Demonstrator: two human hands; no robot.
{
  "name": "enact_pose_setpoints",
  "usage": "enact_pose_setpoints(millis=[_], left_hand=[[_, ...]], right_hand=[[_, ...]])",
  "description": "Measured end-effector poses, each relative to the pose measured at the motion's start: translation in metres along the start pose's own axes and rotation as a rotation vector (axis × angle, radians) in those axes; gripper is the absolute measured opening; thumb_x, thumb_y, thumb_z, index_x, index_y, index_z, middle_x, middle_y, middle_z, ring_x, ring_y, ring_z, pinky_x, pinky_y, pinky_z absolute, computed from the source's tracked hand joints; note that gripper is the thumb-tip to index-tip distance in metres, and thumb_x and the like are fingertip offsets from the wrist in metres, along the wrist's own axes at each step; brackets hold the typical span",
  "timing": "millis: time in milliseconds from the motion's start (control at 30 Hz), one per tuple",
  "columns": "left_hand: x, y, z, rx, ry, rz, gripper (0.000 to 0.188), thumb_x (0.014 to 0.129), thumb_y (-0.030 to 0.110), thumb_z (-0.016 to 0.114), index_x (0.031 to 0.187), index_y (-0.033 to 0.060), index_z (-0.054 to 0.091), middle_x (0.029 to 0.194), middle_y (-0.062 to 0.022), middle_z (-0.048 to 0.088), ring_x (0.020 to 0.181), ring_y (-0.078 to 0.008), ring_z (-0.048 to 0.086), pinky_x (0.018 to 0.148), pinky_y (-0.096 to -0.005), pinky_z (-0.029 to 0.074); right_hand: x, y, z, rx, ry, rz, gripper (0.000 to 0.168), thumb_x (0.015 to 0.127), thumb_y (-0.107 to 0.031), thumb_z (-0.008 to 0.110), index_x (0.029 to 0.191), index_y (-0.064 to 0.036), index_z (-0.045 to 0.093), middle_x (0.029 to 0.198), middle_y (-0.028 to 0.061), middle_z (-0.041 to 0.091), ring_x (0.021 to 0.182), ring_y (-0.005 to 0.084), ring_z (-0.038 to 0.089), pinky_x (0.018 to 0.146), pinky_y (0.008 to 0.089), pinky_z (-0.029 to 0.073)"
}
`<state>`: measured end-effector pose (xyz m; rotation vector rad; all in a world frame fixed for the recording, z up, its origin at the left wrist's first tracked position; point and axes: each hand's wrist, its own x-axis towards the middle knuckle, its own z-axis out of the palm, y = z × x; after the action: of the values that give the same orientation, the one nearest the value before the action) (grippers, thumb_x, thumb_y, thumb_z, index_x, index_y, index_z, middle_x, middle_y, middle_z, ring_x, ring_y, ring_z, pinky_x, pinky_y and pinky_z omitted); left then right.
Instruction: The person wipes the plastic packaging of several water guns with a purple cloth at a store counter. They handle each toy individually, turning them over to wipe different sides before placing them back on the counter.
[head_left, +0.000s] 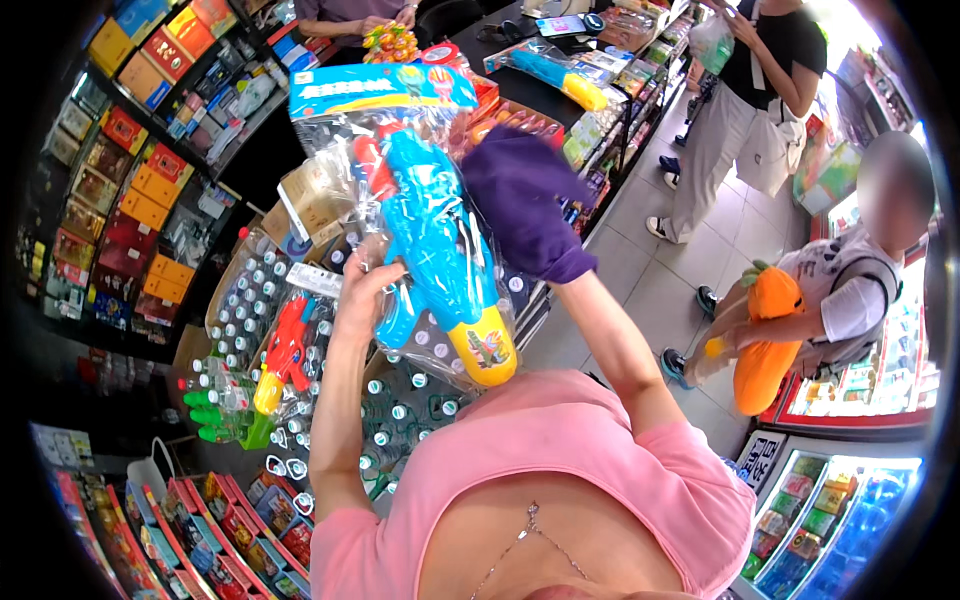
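Observation:
In my left hand (369, 281) is a large toy water gun (435, 217), blue with a yellow end, in a clear plastic bag with a blue printed header card (382, 88). My fingers close on the bagged toy near its handle. A purple cloth (517, 195) covers my right hand (525, 202) to the wrist, beside the right side of the toy; its fingers are hidden. A smaller red and yellow toy water gun (285, 349) in packaging lies on bottles to the left. Another bagged blue and yellow toy (555, 75) lies on the dark counter (480, 26).
Bottled drinks (247, 300) stand packed at left, near cardboard boxes (315, 196). Snack racks (217, 532) fill the lower left. A person (757, 97) stands beyond the counter; another (847, 285) holds an orange plush toy (772, 337) at right. A third person's hands (386, 22) show behind the counter.

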<state>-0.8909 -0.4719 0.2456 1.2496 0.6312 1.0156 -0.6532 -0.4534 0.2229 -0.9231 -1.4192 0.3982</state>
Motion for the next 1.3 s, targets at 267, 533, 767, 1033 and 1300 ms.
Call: enact_pose_setpoints(millis=[267, 533, 767, 1033, 1300], left_hand=[[0.025, 0.002, 0.018, 0.052, -0.130, -0.008, 0.046, 0.077, -0.003, 0.056, 0.123, -0.0010, 0.050, 0.119, -0.0070, 0.058, 0.103, -0.0137, 0.055, 0.089, -0.0287, 0.042], [0.032, -0.014, 0.042, 0.263, -0.269, 0.065, 0.053, 0.074, 0.003, 0.065, 0.124, -0.0001, 0.047, 0.118, -0.0081, 0.056, 0.106, -0.0175, 0.054, 0.094, -0.0327, 0.040], [0.069, 0.015, 0.084, 0.004, 0.013, 0.163, 0.050, 0.073, 0.007, 0.075, 0.119, 0.0009, 0.054, 0.103, -0.0026, 0.060, 0.088, -0.0094, 0.057, 0.072, -0.0233, 0.045], [0.085, 0.013, 0.130, 0.071, 0.187, 0.317, 0.024, 0.083, 0.010, 0.068, 0.105, 0.0018, 0.062, 0.099, -0.0020, 0.062, 0.090, -0.0102, 0.056, 0.078, -0.0259, 0.044], [0.100, 0.038, 0.121, -0.060, 0.001, 0.308, 0.028, 0.091, 0.021, 0.060, 0.112, 0.0019, 0.058, 0.108, -0.0072, 0.063, 0.098, -0.0163, 0.060, 0.089, -0.0314, 0.047]], right_hand=[[0.016, -0.036, -0.021, -0.257, 0.118, -0.222, 0.013, 0.072, -0.001, 0.060, 0.083, -0.005, 0.062, 0.076, 0.0121, 0.058, 0.073, 0.0289, 0.058, 0.066, 0.0401, 0.044], [0.039, -0.075, -0.046, -0.444, 0.407, -0.329, 0.014, 0.068, 0.000, 0.061, 0.081, -0.005, 0.062, 0.073, 0.0117, 0.057, 0.072, 0.0290, 0.058, 0.065, 0.0406, 0.044], [0.028, -0.064, -0.050, -0.500, 0.300, -0.394, 0.026, 0.074, -0.002, 0.060, 0.099, -0.004, 0.059, 0.091, 0.0152, 0.056, 0.084, 0.0334, 0.055, 0.074, 0.0417, 0.043], [0.012, -0.018, -0.081, -0.724, 0.376, -0.553, 0.017, 0.080, -0.012, 0.064, 0.096, -0.008, 0.062, 0.088, 0.0126, 0.059, 0.081, 0.0315, 0.057, 0.068, 0.0397, 0.043], [-0.057, 0.001, -0.126, -0.322, 0.092, -0.142, 0.024, 0.089, -0.012, 0.055, 0.112, -0.005, 0.058, 0.111, 0.0109, 0.060, 0.102, 0.0219, 0.056, 0.088, 0.0367, 0.042]])
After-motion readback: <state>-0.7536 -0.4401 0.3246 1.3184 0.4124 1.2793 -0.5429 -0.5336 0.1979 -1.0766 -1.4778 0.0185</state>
